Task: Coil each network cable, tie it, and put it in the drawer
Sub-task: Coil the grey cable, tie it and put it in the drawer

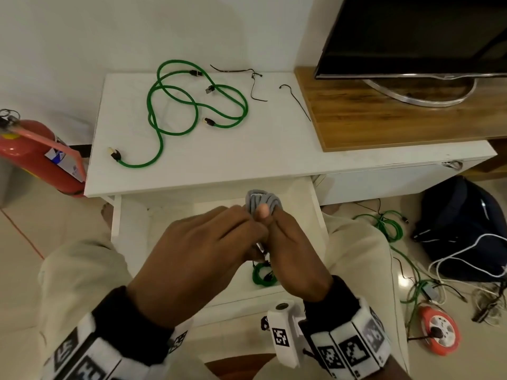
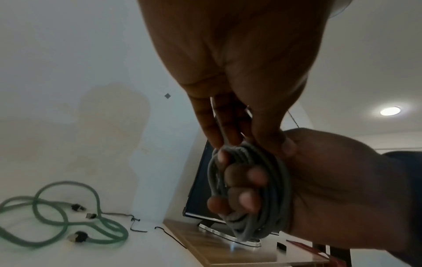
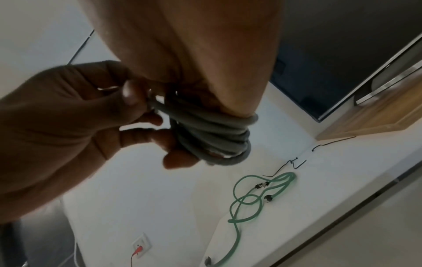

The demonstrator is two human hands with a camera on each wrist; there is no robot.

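Observation:
Both hands hold a grey network cable coil [image 1: 264, 200] above the open white drawer [image 1: 320, 215]. My right hand [image 1: 270, 219] grips the coil, its fingers curled through the loops [image 2: 271, 198] and its thumb on top. My left hand [image 1: 236, 218] pinches the bundle [image 3: 217, 133] from the left side. A tied green coil [image 1: 263, 274] lies in the drawer under the hands. Loose green cables [image 1: 175, 105] sprawl on the white cabinet top [image 1: 247, 149]. Black twist ties [image 1: 255, 86] lie behind them.
A red fire extinguisher [image 1: 35, 152] stands left of the cabinet. A TV [image 1: 411, 37] sits on a wooden board [image 1: 384, 119] at the right. On the floor at the right lie a dark bag [image 1: 461, 220], tangled green cables [image 1: 389, 226] and an orange reel [image 1: 439, 333].

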